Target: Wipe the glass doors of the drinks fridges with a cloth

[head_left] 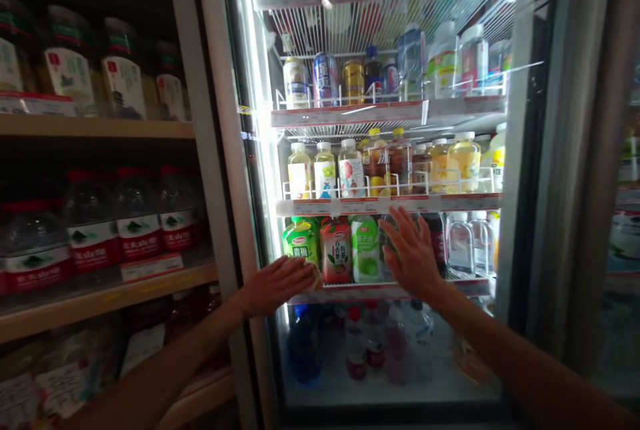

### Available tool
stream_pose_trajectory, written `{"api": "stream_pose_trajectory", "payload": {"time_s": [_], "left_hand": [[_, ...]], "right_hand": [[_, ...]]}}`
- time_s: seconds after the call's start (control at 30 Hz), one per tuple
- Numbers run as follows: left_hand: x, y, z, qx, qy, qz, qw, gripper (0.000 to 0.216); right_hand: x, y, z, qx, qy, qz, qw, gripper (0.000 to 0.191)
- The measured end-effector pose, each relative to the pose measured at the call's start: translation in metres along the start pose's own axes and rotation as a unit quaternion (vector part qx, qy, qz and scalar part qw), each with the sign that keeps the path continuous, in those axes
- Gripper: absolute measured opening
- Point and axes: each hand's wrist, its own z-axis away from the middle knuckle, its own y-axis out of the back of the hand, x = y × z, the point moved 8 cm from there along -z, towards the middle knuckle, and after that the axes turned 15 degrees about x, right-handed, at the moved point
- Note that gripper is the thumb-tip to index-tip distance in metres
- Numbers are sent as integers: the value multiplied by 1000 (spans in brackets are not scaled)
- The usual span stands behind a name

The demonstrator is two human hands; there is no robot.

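Note:
I face an open, lit drinks cooler. My left hand (281,282) lies flat with fingers stretched out against the base of a green juice bottle (300,239) on the third wire shelf (350,292). My right hand (411,253) is spread open, palm forward, over a clear bottle just right of a pale green bottle (367,248). A red juice bottle (336,249) stands between my two hands. Neither hand grips anything.
Above are shelves of juice bottles (325,170) and cans (325,78). Dark bottles (356,343) stand on the cooler floor. The glass door (537,150) hangs open at right. Wooden shelves at left carry water bottles (137,213) and jars (123,77).

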Motion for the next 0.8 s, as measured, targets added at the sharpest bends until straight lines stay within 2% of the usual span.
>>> {"api": "stream_pose_trajectory", "payload": {"time_s": [0.03,0.07,0.13,0.17,0.2,0.3,0.33,0.37,0.43,0.47,0.53,0.63,0.73,0.8], "left_hand": [[-5,1,0,-3,7,-3,1000,50],[-18,4,-1,9,54,-32,998,51],[-49,14,-1,57,193,-117,973,51],[-55,15,-1,70,221,-134,964,50],[-50,12,-5,70,206,-124,968,48],[0,-12,-29,28,50,-9,998,45],[10,-18,-40,27,46,5,999,44],[8,-21,-53,47,111,-17,993,43],[-6,-25,-76,96,262,-58,959,48],[-11,-29,-86,102,309,-59,944,50],[-19,-38,-98,95,354,-39,930,53],[-23,-39,-82,56,352,8,934,66],[-28,-24,-40,29,357,0,934,85],[-31,-15,-18,14,368,-26,929,89]], "right_hand": [[0,-1,0,-1,-2,-1,1000,49],[1,-2,1,2,-6,-1,1000,49],[2,-2,0,9,-15,-3,1000,49],[1,-1,0,11,-18,-6,1000,49],[-1,0,-1,14,-18,-11,1000,49],[-19,7,-6,37,0,-66,997,53],[-28,10,-8,51,11,-101,994,54],[-37,13,-11,64,20,-142,988,56],[-51,13,-20,82,12,-218,973,57],[-55,10,-24,87,-6,-242,966,57],[-62,-4,-34,95,-47,-252,962,55],[-78,-35,-46,81,-68,-188,977,51],[-94,-62,-53,55,-64,-91,992,46],[-95,-69,-56,33,-39,-63,997,43]]}}
